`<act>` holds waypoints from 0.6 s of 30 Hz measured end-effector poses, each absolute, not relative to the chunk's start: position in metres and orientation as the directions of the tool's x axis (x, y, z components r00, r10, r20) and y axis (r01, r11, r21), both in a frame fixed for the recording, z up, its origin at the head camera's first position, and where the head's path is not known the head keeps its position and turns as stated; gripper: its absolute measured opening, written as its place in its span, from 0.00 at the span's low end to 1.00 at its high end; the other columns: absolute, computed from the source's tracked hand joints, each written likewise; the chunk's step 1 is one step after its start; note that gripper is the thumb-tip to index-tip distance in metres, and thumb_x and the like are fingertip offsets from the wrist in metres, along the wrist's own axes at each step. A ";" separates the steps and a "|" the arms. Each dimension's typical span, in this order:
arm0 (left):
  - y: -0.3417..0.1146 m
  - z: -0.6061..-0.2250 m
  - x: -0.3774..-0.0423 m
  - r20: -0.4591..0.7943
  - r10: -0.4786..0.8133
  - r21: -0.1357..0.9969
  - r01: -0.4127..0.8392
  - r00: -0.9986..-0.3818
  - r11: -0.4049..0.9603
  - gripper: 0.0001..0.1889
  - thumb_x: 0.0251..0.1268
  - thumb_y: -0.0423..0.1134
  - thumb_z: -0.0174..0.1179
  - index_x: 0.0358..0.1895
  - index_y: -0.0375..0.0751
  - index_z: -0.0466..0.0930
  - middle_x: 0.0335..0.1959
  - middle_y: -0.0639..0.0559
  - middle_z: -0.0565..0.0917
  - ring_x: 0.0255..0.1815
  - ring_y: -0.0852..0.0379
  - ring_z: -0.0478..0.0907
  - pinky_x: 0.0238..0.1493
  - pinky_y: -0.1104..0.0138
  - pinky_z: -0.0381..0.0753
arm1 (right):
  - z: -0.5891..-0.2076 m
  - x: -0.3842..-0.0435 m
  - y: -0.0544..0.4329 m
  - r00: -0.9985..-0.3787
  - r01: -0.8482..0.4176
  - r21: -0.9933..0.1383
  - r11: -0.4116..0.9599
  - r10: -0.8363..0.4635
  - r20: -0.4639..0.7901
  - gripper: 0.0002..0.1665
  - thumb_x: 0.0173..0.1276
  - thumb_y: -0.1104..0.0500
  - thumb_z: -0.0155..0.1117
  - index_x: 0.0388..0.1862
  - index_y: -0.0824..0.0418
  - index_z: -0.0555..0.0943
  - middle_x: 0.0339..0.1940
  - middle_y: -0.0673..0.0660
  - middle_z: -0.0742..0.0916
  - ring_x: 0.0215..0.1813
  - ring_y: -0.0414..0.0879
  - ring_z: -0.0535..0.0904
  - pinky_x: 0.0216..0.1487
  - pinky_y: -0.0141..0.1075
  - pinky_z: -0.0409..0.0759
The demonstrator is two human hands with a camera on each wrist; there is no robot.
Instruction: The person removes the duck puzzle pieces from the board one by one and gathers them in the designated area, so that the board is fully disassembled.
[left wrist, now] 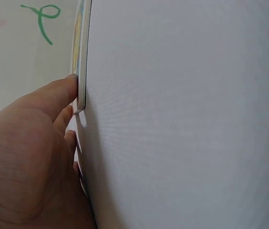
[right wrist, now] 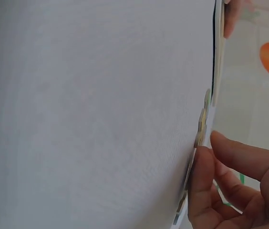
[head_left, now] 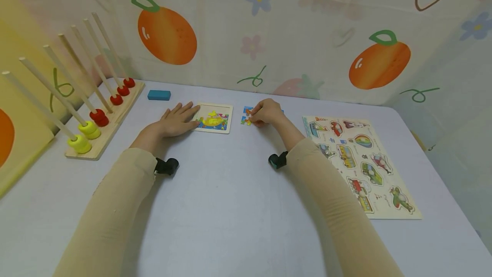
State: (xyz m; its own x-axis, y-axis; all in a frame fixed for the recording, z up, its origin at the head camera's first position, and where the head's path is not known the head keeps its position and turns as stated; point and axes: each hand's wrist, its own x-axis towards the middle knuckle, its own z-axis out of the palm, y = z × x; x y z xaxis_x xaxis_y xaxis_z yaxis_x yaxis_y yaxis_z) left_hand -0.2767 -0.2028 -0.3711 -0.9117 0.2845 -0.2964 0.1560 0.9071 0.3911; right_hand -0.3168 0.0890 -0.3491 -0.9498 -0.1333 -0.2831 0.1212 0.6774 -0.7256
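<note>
Two beige sleeves [head_left: 111, 208] nearest, one black wrist camera [head_left: 166, 166] at each cuff. Left hand [head_left: 177, 122]: fingers spread wide, thumb and forefinger on the left part of one framed puzzle [head_left: 229, 117]. Right hand [head_left: 269, 112]: fingers bent down over loose puzzle pieces [head_left: 244, 120], just right of the frame; cannot tell whether one is pinched. Piece count partly hidden.

Others: one teal block [head_left: 159, 95]; one peg stand [head_left: 111, 124], seven pegs, two with yellow rings, four with red; one picture board [head_left: 384, 208].

Room: narrow bare strip between frame and pieces; broad bare table [head_left: 223, 208] between the forearms.

Left wrist view: frame edge-on, thumb tip at its side. Right wrist view: pieces edge-on, thumb and forefinger close beside. Puzzle's picture reads clearly from the head view only.
</note>
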 end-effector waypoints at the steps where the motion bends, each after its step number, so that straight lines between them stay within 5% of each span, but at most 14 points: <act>1: -0.203 -0.371 -0.277 -0.297 0.284 0.393 0.154 -0.912 0.906 0.37 0.76 0.55 0.41 0.81 0.47 0.40 0.83 0.39 0.38 0.82 0.32 0.29 0.78 0.36 0.25 | -0.349 -0.317 0.089 -0.954 0.115 -0.716 0.689 -0.124 -0.272 0.11 0.59 0.65 0.71 0.41 0.65 0.83 0.31 0.52 0.83 0.21 0.36 0.78 0.28 0.24 0.80; 12: -0.202 -0.370 -0.275 -0.302 0.279 0.401 0.145 -0.912 0.905 0.37 0.76 0.56 0.42 0.81 0.47 0.40 0.83 0.39 0.38 0.82 0.32 0.28 0.78 0.36 0.24 | -0.343 -0.314 0.078 -0.978 0.046 -0.768 0.638 -0.130 -0.166 0.11 0.64 0.63 0.67 0.45 0.64 0.82 0.30 0.53 0.82 0.24 0.39 0.78 0.34 0.29 0.83; 18: -0.202 -0.369 -0.274 -0.299 0.277 0.404 0.142 -0.913 0.904 0.37 0.76 0.56 0.42 0.81 0.47 0.41 0.83 0.39 0.38 0.82 0.32 0.28 0.78 0.36 0.24 | -0.343 -0.313 0.063 -0.976 0.023 -0.773 0.634 -0.155 -0.156 0.11 0.64 0.62 0.67 0.45 0.63 0.82 0.28 0.52 0.81 0.24 0.41 0.77 0.28 0.25 0.78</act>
